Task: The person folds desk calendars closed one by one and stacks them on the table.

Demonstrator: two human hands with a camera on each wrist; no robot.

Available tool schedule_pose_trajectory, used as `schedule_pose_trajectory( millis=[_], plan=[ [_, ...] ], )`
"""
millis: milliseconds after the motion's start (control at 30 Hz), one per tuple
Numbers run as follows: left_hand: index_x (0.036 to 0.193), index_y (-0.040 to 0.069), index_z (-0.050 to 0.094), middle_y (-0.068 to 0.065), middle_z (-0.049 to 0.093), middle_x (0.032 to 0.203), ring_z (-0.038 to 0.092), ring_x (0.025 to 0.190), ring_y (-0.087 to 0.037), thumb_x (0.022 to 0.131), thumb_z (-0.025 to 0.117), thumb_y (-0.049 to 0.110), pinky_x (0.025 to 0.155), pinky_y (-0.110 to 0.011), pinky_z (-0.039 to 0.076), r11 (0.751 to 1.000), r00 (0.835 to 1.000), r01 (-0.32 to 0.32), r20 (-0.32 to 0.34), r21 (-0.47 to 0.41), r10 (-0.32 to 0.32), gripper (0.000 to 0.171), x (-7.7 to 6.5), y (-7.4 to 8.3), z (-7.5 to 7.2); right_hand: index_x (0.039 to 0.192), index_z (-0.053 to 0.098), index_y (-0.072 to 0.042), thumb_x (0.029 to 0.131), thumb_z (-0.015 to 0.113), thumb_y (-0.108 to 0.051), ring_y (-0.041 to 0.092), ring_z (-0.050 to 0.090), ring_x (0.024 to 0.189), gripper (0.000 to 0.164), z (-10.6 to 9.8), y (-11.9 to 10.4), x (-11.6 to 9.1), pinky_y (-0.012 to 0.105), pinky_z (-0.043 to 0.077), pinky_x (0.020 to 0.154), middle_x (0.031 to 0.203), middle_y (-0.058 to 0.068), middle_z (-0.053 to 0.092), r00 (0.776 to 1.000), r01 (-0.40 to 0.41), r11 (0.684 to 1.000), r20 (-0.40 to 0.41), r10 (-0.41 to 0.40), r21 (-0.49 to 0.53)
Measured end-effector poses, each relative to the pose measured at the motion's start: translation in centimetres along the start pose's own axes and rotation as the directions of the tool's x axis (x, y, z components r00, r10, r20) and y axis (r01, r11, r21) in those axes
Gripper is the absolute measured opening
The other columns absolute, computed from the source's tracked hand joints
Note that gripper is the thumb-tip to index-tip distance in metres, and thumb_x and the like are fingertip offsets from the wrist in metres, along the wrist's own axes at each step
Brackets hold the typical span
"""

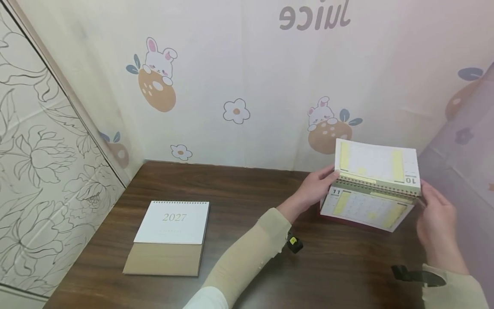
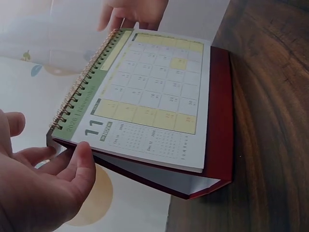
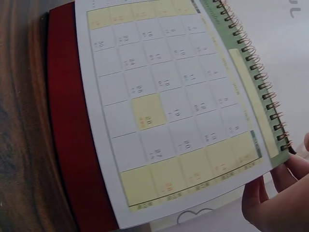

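A spiral-bound desk calendar (image 1: 366, 208) with a dark red stand stands tilted at the right of the table. Its November page (image 2: 149, 87) faces forward, and a page marked 10 (image 1: 376, 161) lies turned over beyond the coil. My left hand (image 1: 314, 189) holds the coil end at the left, fingertips at the corner by the 11. At the opposite end of the coil, my right hand (image 1: 438, 216) grips the upper right corner; the right wrist view shows its fingers (image 3: 285, 193) bent at that corner, partly out of frame.
To the left on the brown wooden table (image 1: 247, 189) rests a second calendar (image 1: 170, 223), white with 2027 on it and a tan base. Behind the table hangs a curtain (image 1: 239, 64) printed with rabbits. A flower-patterned panel (image 1: 38, 154) borders the left side.
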State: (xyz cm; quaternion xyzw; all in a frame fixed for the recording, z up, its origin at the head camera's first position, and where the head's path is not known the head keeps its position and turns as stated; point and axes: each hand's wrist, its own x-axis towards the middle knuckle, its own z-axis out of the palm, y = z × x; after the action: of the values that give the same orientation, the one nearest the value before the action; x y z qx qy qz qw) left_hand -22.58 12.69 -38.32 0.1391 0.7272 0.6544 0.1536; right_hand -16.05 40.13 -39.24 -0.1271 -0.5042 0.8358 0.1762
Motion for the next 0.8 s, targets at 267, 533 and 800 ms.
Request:
schedule_pose_trajectory(
  millis=[267,533,800],
  plan=[
    [0.131,0.038,0.064,0.014,0.071,0.111,0.066,0.093,-0.005,0.099,0.059,0.042,0.083,-0.034,0.054,1.0,0.994,-0.013,-0.112,0.022,0.015,0.033,0.0,-0.2,0.0,0.121,0.071,-0.008,0.085,0.079,-0.012,0.007,0.065,0.099,0.037,0.9,-0.4,-0.2,0.013,0.051,0.074,0.107,-0.004,0.07,0.979,0.051,0.998,-0.196,-0.055,-0.023],
    [0.121,0.026,0.073,0.013,0.072,0.105,0.065,0.09,-0.001,0.097,0.066,0.036,0.081,-0.027,0.053,0.998,0.986,-0.05,-0.156,0.022,0.053,0.027,0.3,-0.6,0.1,0.114,0.074,-0.002,0.077,0.086,-0.012,0.01,0.064,0.092,0.041,1.2,-0.5,-0.4,0.012,0.051,0.07,0.108,0.0,0.068,0.93,0.102,0.994,-0.35,-0.112,-0.046],
    [0.114,0.02,0.076,0.014,0.071,0.102,0.06,0.093,0.0,0.097,0.066,0.034,0.085,-0.024,0.049,0.995,0.985,-0.099,-0.141,0.022,0.102,0.024,0.5,-0.9,-0.2,0.104,0.074,0.004,0.083,0.079,-0.005,0.011,0.058,0.089,0.023,0.5,0.0,-0.5,0.013,0.05,0.065,0.099,0.003,0.067,0.924,0.192,0.98,-0.327,-0.196,-0.044]
  ],
)
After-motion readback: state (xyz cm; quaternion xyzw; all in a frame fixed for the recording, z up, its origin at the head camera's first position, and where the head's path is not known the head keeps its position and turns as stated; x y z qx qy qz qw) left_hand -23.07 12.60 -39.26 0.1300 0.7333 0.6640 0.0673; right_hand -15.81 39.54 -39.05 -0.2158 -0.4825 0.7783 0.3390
